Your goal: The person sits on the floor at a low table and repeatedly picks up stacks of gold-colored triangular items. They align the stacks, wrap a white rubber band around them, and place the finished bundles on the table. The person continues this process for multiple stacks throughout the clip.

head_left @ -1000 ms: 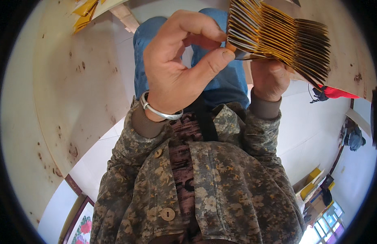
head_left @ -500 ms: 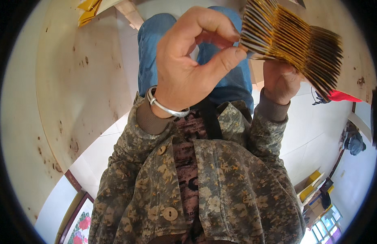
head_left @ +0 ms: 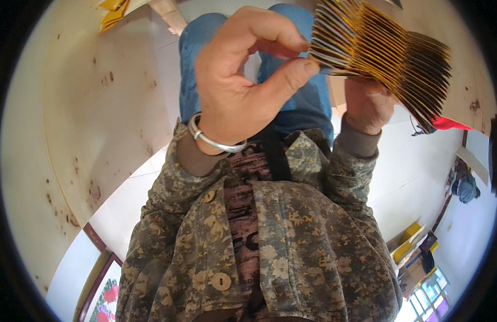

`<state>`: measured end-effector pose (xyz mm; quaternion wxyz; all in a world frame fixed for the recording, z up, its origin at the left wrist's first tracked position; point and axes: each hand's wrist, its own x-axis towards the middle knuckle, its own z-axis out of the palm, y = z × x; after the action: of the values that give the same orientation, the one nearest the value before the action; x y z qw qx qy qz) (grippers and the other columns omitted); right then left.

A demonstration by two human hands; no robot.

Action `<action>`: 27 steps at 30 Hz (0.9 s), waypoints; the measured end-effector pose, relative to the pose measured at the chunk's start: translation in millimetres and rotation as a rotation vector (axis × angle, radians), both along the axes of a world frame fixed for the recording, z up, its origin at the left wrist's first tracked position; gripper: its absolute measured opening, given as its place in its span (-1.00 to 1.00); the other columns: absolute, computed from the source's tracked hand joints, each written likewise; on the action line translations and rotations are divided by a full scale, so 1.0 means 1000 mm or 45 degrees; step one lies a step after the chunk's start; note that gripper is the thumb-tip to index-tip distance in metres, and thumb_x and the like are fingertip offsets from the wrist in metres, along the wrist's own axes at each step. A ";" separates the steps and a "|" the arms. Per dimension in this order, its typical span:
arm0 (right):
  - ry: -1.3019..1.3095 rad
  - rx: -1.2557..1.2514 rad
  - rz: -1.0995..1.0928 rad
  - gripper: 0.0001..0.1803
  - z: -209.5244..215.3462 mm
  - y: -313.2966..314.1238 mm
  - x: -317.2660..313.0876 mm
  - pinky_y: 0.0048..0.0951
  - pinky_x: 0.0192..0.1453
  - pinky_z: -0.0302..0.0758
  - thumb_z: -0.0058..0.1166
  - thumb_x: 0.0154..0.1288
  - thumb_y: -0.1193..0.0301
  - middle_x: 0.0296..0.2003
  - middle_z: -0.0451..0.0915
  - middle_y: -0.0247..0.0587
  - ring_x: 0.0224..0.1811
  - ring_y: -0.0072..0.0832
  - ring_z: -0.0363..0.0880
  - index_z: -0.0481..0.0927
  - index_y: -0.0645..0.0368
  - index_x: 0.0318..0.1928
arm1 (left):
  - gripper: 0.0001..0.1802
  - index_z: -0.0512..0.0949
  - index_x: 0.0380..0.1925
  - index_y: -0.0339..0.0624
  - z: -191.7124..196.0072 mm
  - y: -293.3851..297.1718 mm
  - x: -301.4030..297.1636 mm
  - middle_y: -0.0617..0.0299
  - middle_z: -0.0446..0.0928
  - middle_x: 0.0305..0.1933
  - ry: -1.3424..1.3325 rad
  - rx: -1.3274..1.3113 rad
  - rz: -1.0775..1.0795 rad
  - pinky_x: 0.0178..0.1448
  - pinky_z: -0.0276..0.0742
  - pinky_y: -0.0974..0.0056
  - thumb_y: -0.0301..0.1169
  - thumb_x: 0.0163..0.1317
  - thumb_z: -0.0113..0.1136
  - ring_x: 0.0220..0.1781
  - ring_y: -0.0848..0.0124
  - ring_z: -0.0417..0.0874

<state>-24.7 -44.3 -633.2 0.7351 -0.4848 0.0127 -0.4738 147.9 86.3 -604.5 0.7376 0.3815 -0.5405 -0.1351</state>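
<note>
A pleated bundle of thin sheets (head_left: 377, 45), gold along the folds and dark brown at the far right end, is held up at the upper right. It is narrow in the middle and fans out at both ends. My left hand (head_left: 243, 80), with a silver bangle at the wrist, has its thumb and forefinger curled together at the bundle's left edge. Its other fingers are mostly hidden behind. From below and behind, my right hand (head_left: 369, 102) supports the bundle; the pleats cover most of its fingers.
Pale wooden boards or tabletops (head_left: 104, 107) curve along the left and upper right. Yellow packets (head_left: 114, 13) lie at the top left. A red item (head_left: 449, 124) hangs by the right board's edge. My knees in jeans (head_left: 197, 59) are under the hands, above a light tiled floor (head_left: 404, 177).
My left hand has shifted slightly left and down, its fingers still at the bundle's edge. The bundle's left end has spread a little further left. My right hand has barely moved.
</note>
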 end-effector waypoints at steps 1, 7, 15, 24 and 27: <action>-0.002 -0.016 0.018 -0.26 0.001 0.000 0.000 -0.09 0.37 0.33 0.41 0.02 0.51 0.14 0.53 -0.17 0.24 -0.18 0.45 0.42 0.13 0.27 | -0.67 0.45 -0.08 -0.34 0.000 0.000 -0.001 0.09 0.57 -0.11 0.058 -0.026 -0.011 0.05 0.51 0.28 -0.68 0.16 0.30 -0.09 0.38 0.59; 0.021 -0.077 -0.048 -0.33 0.003 0.000 -0.002 -0.07 0.37 0.34 0.37 0.07 0.52 0.13 0.54 -0.16 0.20 -0.21 0.49 0.45 0.15 0.24 | -0.70 0.49 -0.15 -0.31 0.001 0.002 -0.007 0.14 0.62 -0.18 0.056 0.098 0.111 -0.02 0.57 0.33 -0.67 0.12 0.34 -0.15 0.43 0.64; -0.034 0.064 0.018 -0.28 -0.002 0.001 -0.001 -0.13 0.39 0.29 0.35 0.06 0.56 0.17 0.49 -0.16 0.25 -0.21 0.41 0.39 0.18 0.28 | -0.76 0.58 -0.25 -0.30 0.003 -0.001 -0.017 0.24 0.64 -0.28 0.282 0.057 0.123 -0.13 0.60 0.43 -0.64 0.08 0.40 -0.27 0.51 0.68; -0.055 0.056 0.051 -0.31 0.000 0.002 0.003 -0.07 0.40 0.27 0.30 0.10 0.55 0.19 0.48 -0.11 0.26 -0.16 0.41 0.37 0.22 0.28 | -0.86 0.59 -0.27 -0.31 0.005 0.000 -0.012 0.25 0.61 -0.28 0.174 0.061 0.062 -0.16 0.55 0.45 -0.65 0.16 0.29 -0.27 0.52 0.64; -0.012 0.073 0.004 -0.29 0.001 0.003 0.005 -0.08 0.38 0.31 0.34 0.09 0.51 0.19 0.48 -0.12 0.23 -0.16 0.44 0.38 0.21 0.28 | -0.84 0.48 -0.20 -0.30 0.004 0.003 -0.006 0.10 0.57 -0.11 -0.066 0.104 0.016 0.05 0.46 0.35 -0.63 0.24 0.21 -0.07 0.42 0.56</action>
<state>-20.1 -41.5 -632.5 0.7495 -0.4613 0.0224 -0.4743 141.9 89.3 -601.0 0.7081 0.4181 -0.5509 -0.1427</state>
